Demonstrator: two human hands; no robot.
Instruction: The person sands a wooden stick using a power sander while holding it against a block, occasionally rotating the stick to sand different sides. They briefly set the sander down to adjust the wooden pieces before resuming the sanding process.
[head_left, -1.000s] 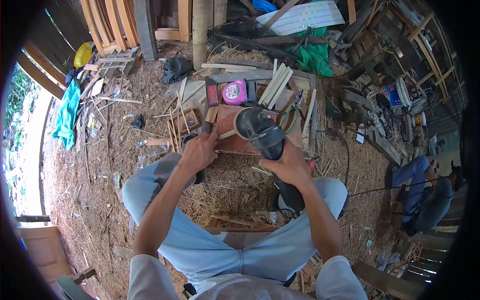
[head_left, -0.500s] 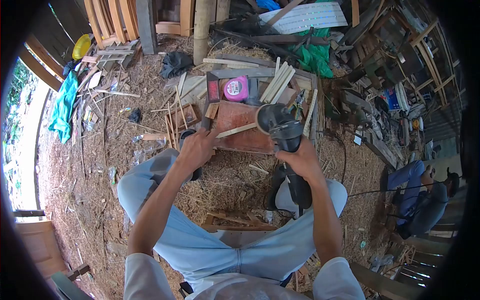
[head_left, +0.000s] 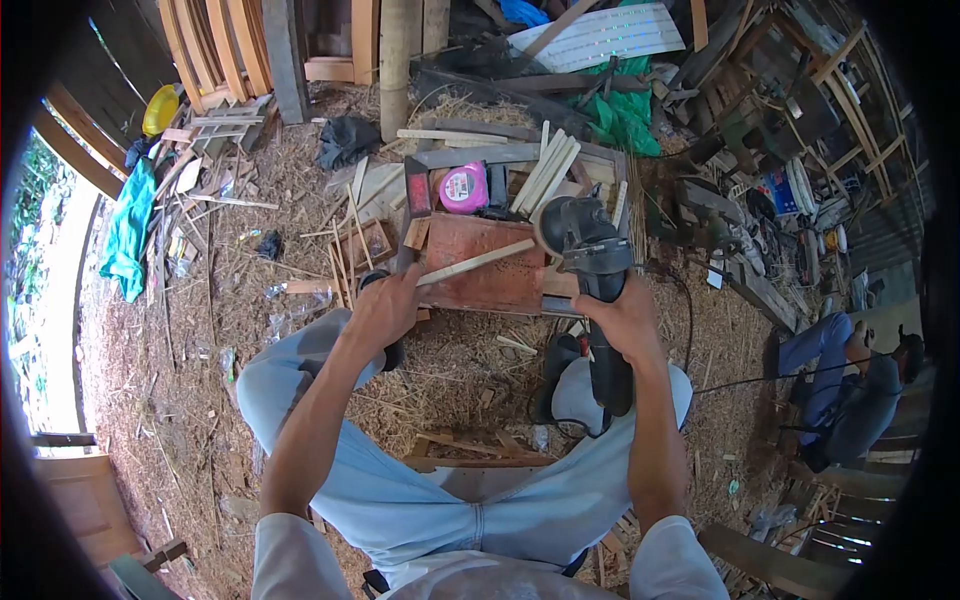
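My left hand (head_left: 382,309) grips the near end of a thin pale wooden stick (head_left: 480,260), which lies slanted across a reddish wooden board (head_left: 485,283). An angle grinder (head_left: 592,270) is in my right hand (head_left: 628,318), its round head at the stick's far right end, over the board's right edge. The grinder's dark body runs back toward my right knee. I sit with my knees in light jeans on either side of the board.
Behind the board are a pink tape measure (head_left: 464,187), a bundle of pale sticks (head_left: 543,170) and a green sheet (head_left: 625,115). Wood shavings and offcuts cover the ground. Another person in blue (head_left: 845,385) sits at the right. A teal cloth (head_left: 128,230) lies far left.
The grinder has moved right, from over the middle of the board to its right edge. The stick now lies uncovered across the board. My left hand stays on its near end.
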